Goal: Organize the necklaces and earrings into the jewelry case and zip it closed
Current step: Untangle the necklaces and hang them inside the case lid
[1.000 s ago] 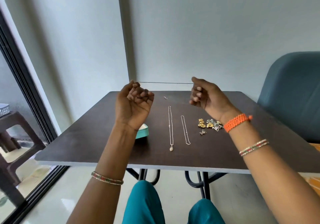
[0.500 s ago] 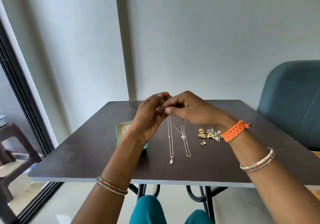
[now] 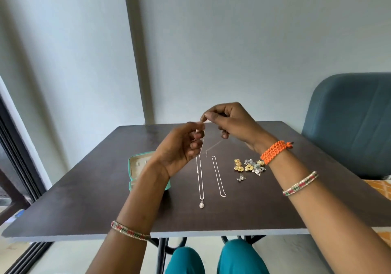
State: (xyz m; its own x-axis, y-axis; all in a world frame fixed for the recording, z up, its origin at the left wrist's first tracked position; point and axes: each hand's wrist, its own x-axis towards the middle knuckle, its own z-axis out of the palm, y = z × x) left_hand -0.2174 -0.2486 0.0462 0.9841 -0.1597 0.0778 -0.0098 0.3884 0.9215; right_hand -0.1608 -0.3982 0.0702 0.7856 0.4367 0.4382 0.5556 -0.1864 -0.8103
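Note:
Above the dark table (image 3: 84, 199), my left hand (image 3: 179, 149) and my right hand (image 3: 230, 123) meet and both pinch a thin chain necklace (image 3: 212, 146); its loop and small pendant hang below the fingers. Two more necklaces lie straight on the table: one with an oval pendant (image 3: 200, 180) and a plain chain (image 3: 219, 176). To their right sits a pile of gold and silver earrings (image 3: 249, 165), with one silver earring (image 3: 240, 177) apart. The open teal jewelry case (image 3: 137, 168) lies on the left, partly hidden by my left forearm.
A blue-grey chair (image 3: 349, 125) stands at the table's right. A dark window frame (image 3: 19, 146) runs down the left side, and a pale wall is just behind the table. My knees in teal trousers (image 3: 211, 259) are under the near edge.
A second ago my hands were apart with the chain stretched between them. They came together half a second ago and have since risen slightly, the chain now folded and dangling.

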